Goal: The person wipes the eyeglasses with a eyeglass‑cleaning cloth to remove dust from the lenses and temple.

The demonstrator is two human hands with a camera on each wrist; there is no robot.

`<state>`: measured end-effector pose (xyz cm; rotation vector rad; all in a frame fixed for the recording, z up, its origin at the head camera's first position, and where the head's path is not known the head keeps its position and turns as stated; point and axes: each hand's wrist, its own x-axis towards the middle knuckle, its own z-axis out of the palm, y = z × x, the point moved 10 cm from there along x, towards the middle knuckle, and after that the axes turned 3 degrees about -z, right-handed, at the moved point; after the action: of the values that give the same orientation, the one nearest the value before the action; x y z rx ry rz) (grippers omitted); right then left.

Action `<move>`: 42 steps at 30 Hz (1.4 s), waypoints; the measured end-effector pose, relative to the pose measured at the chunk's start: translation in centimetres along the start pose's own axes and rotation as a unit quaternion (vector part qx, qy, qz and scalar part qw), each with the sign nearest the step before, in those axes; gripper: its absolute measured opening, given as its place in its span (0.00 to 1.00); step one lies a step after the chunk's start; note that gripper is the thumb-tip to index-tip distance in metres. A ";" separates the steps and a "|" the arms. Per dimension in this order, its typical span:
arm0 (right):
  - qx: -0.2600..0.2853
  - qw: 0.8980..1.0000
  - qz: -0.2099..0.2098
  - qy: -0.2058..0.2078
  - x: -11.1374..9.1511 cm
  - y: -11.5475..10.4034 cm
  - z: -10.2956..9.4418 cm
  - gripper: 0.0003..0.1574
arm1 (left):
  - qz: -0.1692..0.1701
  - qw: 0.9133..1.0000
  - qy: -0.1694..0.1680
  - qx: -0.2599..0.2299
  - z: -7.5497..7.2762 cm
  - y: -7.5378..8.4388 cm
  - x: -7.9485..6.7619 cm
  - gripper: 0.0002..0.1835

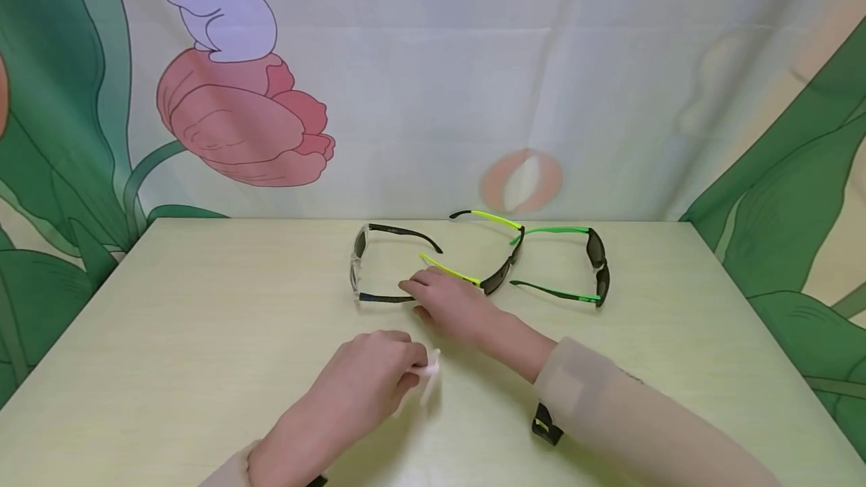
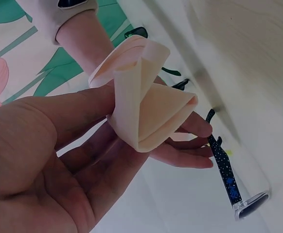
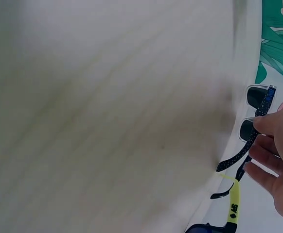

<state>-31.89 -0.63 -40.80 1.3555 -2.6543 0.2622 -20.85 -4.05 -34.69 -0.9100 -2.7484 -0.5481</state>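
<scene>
My left hand (image 1: 368,370) pinches a folded pale pink cloth (image 2: 141,97) between thumb and fingers, above the near part of the table. The cloth's folds stand up in the left wrist view. My right hand (image 1: 453,303) reaches over the table with its fingers loosely spread. Its fingertips are right at the blue-speckled temple arm (image 3: 262,109) of the clear-framed sunglasses (image 1: 355,265), overlapping it in the right wrist view. Just behind this hand lie the black sunglasses with yellow arms (image 1: 501,273), one yellow arm partly covered by the hand.
Black sunglasses with green arms (image 1: 598,269) lie to the right on the pale table (image 1: 169,337), their arms pointing left. A printed curtain (image 1: 419,81) hangs behind the table's back edge. A small black device (image 1: 546,425) shows below the right sleeve (image 1: 609,389).
</scene>
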 end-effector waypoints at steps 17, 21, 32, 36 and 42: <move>0.005 1.000 -0.009 0.013 -0.3 -0.2 0.0 0.18 | -0.003 1.000 -0.008 -0.001 0.3 -0.1 -0.2 0.26; 0.024 1.000 -0.001 0.014 -0.7 0.2 -0.2 0.19 | -0.007 1.000 -0.010 0.001 0.3 -0.1 -0.2 0.25; 0.012 0.997 -0.073 0.037 -0.3 -2.3 -0.7 0.19 | -0.004 0.999 -0.035 0.001 0.9 -0.3 -0.2 0.19; -0.007 0.993 -0.110 0.050 0.0 -3.6 -0.6 0.17 | -0.013 0.999 -0.046 -0.003 1.0 -0.3 -0.2 0.21; -0.058 0.993 -0.099 0.038 0.4 -4.1 -0.1 0.10 | -0.022 0.998 -0.059 -0.001 1.1 -0.4 -0.3 0.19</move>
<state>-28.79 -3.28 -40.22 1.5251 -2.4114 0.1302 -20.91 -4.08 -35.89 -0.9136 -2.8799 -0.5198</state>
